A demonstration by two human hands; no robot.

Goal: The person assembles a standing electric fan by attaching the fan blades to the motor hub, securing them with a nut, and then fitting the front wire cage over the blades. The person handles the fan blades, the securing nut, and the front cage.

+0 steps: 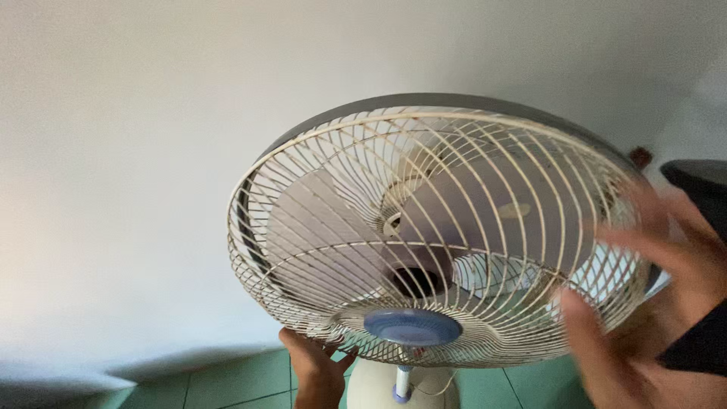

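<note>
two hands work on the fan (432,235): left hand (314,363) closed on the grille's lower rim to steady it, right hand (651,303) open, blurred, fingers spread beside the grille's right edge, gripping nothing.

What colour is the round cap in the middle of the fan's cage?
The cap is blue, on a cream wire cage. The head view shows it.

We see a plain white wall (151,151) filling most of the view. Below the wall lies a floor of pale green tiles (227,382), with a soft shadow along the foot of the wall. At the wall's right edge sits a dark rounded object (700,178), beside a small brown fitting (641,157).
</note>
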